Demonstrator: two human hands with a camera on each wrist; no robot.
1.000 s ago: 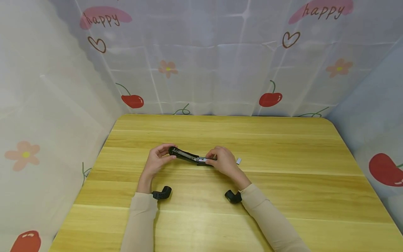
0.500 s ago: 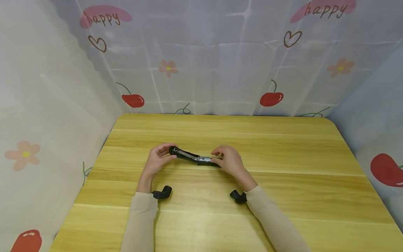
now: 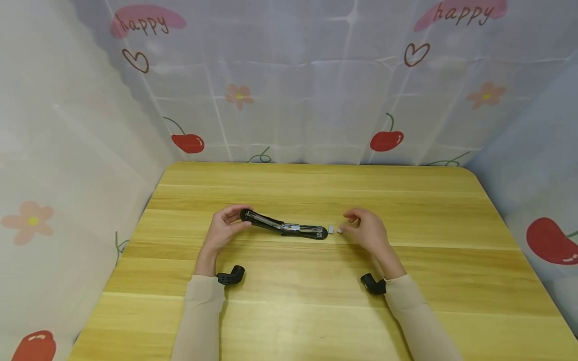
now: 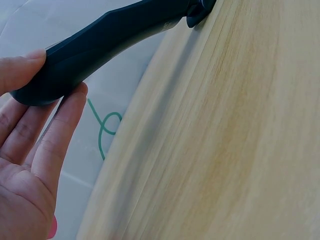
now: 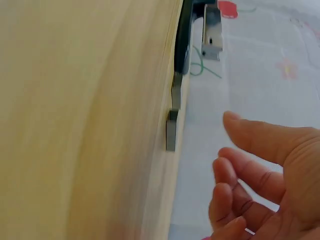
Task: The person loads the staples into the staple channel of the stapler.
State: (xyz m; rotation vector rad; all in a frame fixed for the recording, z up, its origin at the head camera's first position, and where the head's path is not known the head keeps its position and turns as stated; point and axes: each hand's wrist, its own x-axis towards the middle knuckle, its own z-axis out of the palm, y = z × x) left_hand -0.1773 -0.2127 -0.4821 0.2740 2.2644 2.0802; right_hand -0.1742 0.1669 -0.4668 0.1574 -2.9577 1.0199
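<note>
Room nr side of stapler [image 3: 290,227]; grey pcs [image 3: 331,229] block R end.

Looks like a small makeshift booth, with cherry-printed sheets [image 3: 311,115] hung left, far and right around a wood-grain table [image 3: 289,321].

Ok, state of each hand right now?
Left hand: closed, holding one end of the opened black stapler.
Right hand: open, holding nothing, near two small grey blocks.
</note>
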